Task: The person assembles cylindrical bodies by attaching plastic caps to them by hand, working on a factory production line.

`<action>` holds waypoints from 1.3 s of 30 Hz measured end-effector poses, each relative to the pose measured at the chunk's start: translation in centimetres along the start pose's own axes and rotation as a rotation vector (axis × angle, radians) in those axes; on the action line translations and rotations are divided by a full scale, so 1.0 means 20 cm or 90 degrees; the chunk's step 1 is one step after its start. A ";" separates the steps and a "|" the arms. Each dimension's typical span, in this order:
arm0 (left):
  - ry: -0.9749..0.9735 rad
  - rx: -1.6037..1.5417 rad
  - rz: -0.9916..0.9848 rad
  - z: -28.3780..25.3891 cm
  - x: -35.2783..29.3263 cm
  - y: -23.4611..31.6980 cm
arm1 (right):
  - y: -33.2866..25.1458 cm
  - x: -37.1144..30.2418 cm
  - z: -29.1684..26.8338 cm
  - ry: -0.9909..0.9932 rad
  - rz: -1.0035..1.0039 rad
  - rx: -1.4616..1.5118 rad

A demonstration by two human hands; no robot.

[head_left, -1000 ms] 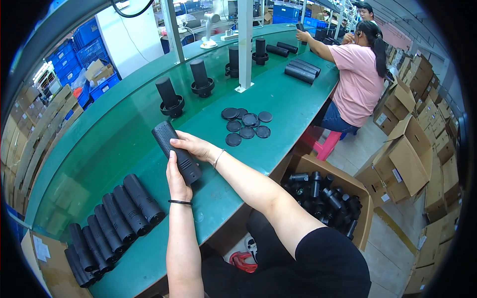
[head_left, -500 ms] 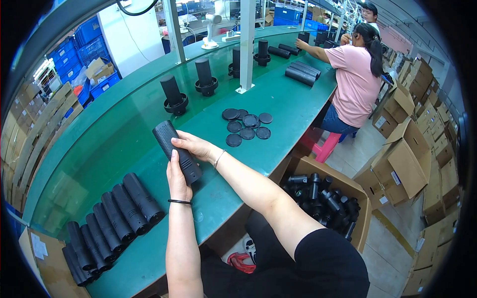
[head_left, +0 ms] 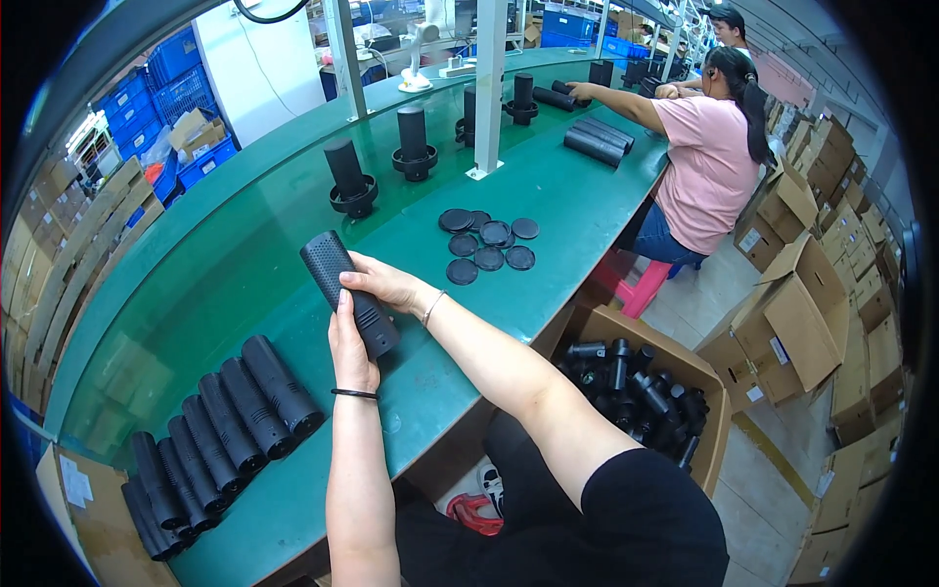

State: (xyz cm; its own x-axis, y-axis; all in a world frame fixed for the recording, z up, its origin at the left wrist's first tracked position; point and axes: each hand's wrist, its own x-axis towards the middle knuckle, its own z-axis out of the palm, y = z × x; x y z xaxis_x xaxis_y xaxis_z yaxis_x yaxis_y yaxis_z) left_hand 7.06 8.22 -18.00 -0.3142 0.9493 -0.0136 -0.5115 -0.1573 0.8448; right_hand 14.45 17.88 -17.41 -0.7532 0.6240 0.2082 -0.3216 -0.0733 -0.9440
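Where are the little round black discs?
In the head view the round black discs lie on the green table, up and to the right of the black tube held in both hands.

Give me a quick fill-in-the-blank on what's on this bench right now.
Both hands, left hand and right hand, grip one black ____ tube.
The flat black discs lie on the ____ table.
The row of finished tubes lies to the person's ____.
The cardboard box beside the bench holds ____ parts.

Missing: mesh; green; left; black
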 end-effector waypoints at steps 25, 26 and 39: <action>0.017 -0.003 0.012 0.01 0.00 0.01 | -0.02 -0.01 0.00 -0.016 0.024 0.014; 0.018 -0.005 0.004 0.01 0.00 0.01 | -0.02 -0.01 0.01 -0.020 0.026 0.009; 0.014 -0.025 -0.022 0.01 0.00 0.01 | -0.01 -0.01 0.00 -0.008 0.028 -0.007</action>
State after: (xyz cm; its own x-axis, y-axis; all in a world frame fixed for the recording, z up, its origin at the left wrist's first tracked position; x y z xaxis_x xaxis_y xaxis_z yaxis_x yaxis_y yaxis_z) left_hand 7.21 8.20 -17.70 -0.3131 0.9482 -0.0541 -0.5525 -0.1356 0.8224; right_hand 14.67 17.70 -17.24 -0.7735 0.6107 0.1699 -0.2824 -0.0921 -0.9549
